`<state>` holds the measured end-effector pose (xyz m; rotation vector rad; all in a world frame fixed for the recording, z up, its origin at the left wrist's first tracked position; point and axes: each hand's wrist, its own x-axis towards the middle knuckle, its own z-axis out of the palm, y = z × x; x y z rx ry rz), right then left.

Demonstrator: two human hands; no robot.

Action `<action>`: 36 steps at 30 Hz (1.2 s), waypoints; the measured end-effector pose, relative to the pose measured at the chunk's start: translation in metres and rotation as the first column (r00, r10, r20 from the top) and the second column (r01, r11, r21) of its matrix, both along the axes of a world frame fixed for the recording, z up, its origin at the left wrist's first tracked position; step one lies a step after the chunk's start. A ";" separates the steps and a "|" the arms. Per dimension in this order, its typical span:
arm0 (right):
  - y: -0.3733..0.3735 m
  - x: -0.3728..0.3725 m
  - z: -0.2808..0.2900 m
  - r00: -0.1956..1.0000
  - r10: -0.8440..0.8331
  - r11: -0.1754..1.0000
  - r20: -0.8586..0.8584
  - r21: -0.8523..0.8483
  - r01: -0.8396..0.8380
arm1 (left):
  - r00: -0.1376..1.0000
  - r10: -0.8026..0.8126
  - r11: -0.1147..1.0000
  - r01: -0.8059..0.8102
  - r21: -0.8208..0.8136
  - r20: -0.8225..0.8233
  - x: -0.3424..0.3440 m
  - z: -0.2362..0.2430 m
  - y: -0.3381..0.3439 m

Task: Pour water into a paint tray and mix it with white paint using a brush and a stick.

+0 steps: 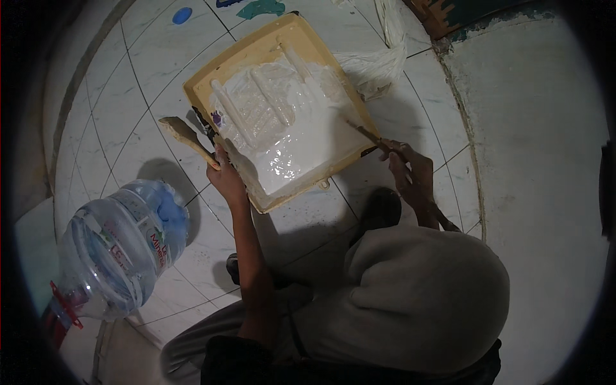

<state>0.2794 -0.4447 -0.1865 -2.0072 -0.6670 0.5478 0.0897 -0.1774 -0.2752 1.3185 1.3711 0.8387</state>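
Observation:
A beige paint tray (199,90) lies on the tiled floor, holding white paint (282,154) around its ridges. My left hand (224,173) is closed on the handle of a flat paintbrush (183,135) beside the tray's left edge, its pale head pointing up and left. My right hand (414,170) is closed round a thin brown stick (369,135) at the tray's right edge. The stick's far end is over the white paint; I cannot tell whether it touches it. Dark smudges mark the tray's left rim.
A large clear water jug (122,250) lies on its side at the left. Crumpled white plastic (385,70) is behind the tray. Blue and teal pieces (181,15) are at the far edge. My knee and shoes are near the tray; a pale raised surface (532,192) borders the right.

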 end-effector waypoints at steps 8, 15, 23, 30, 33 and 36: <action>0.008 -0.015 -0.008 0.986 0.136 0.990 -0.098 0.045 -0.132 | 0.999 -0.022 1.000 0.021 -0.024 -0.037 -0.003 0.006 0.002; 0.014 -0.022 -0.019 0.934 0.324 0.944 -0.153 -0.018 -0.330 | 0.998 -0.057 0.998 0.056 -0.033 -0.041 0.003 0.006 0.001; 0.023 -0.021 -0.013 0.932 0.199 0.980 -0.303 0.044 -0.195 | 0.999 -0.032 0.995 0.028 -0.098 -0.040 -0.002 0.009 0.000; 0.041 -0.028 -0.011 0.917 0.317 0.948 -0.240 0.092 -0.304 | 1.000 -0.017 0.996 0.016 -0.089 -0.017 -0.004 0.011 0.000; 0.042 -0.026 -0.007 0.951 0.233 0.972 -0.202 0.065 -0.225 | 0.998 -0.043 0.998 0.041 -0.043 -0.039 0.000 0.011 0.000; 0.038 -0.029 -0.020 0.946 0.284 0.959 -0.156 0.055 -0.278 | 1.000 -0.009 0.997 0.008 -0.079 -0.020 0.004 0.012 -0.003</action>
